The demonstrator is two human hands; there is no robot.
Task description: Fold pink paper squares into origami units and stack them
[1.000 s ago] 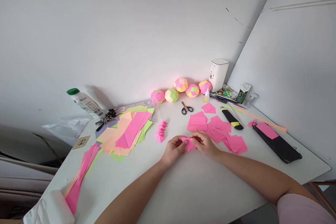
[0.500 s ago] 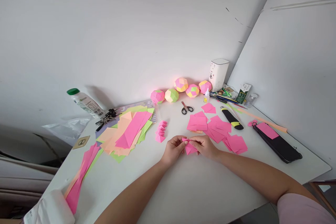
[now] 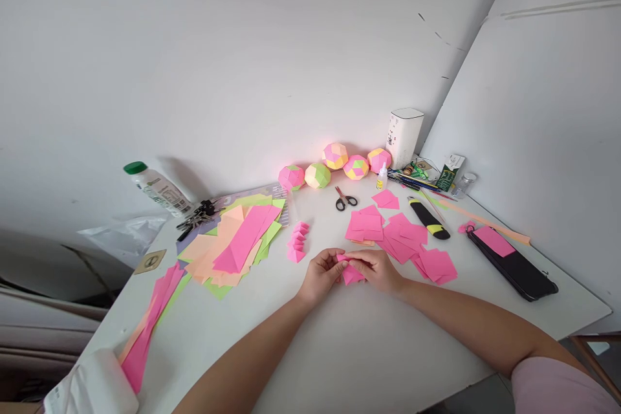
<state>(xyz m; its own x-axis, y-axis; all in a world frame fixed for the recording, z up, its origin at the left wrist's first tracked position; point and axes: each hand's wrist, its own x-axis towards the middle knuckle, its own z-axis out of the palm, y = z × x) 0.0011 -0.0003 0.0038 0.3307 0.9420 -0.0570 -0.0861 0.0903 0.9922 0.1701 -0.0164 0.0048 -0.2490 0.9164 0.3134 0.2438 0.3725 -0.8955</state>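
A small folded pink paper piece [image 3: 350, 273] sits between my two hands just above the white table [image 3: 339, 349]. My left hand [image 3: 323, 273] pinches its left side with closed fingers. My right hand [image 3: 378, 268] pinches its right side, fingers pressed together. A row of folded pink units [image 3: 297, 242] lies just left of my hands. Loose pink paper squares [image 3: 402, 242] are spread to the right of them.
A stack of pink, orange and green sheets [image 3: 235, 242] lies left, with keys [image 3: 196, 217] and a green-capped bottle [image 3: 155, 187] behind. Several paper balls [image 3: 334, 165], scissors [image 3: 344, 199], a glue bottle [image 3: 381, 178], a black-yellow cutter [image 3: 429, 218], a black case [image 3: 514, 265] and a white box [image 3: 403, 137] stand farther back.
My hands have drawn closer together on the pink piece, and the fold between them has tightened. Nothing else on the table has moved.
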